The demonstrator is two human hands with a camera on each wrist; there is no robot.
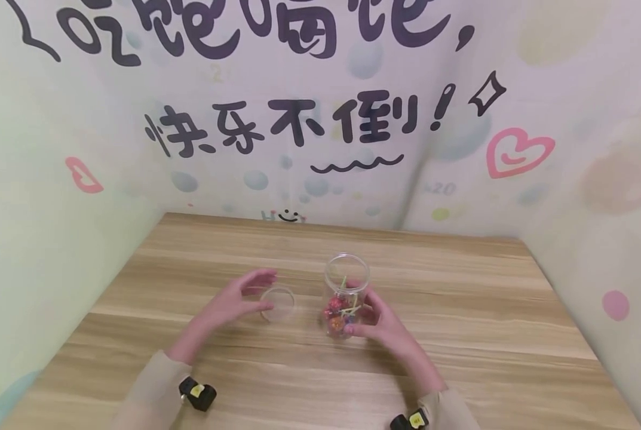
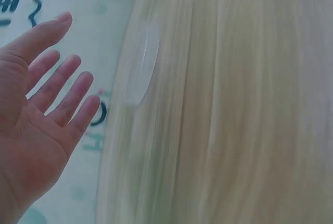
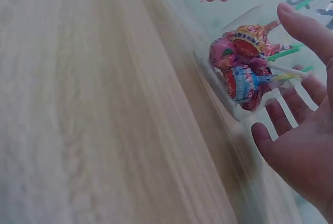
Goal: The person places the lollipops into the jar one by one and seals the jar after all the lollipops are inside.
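A clear round jar (image 1: 329, 291) stands on the table with its mouth uncovered. Wrapped lollipops (image 3: 244, 60) in red, orange, pink and blue lie in its lower part, their green and white sticks pointing up. My right hand (image 1: 376, 322) holds the jar from the right side, thumb at the front and fingers round the back. A clear round lid (image 1: 292, 303) lies flat on the wood to the jar's left. Beside that lid, my left hand (image 1: 243, 300) has its fingers spread and nothing in its grasp; in the left wrist view the lid appears apart from it.
The wood-grain table (image 1: 487, 286) meets a printed fabric wall (image 1: 277, 167) with large black lettering at the back. Similar pale walls flank it on both sides. A small black device (image 1: 198, 394) is strapped to each wrist.
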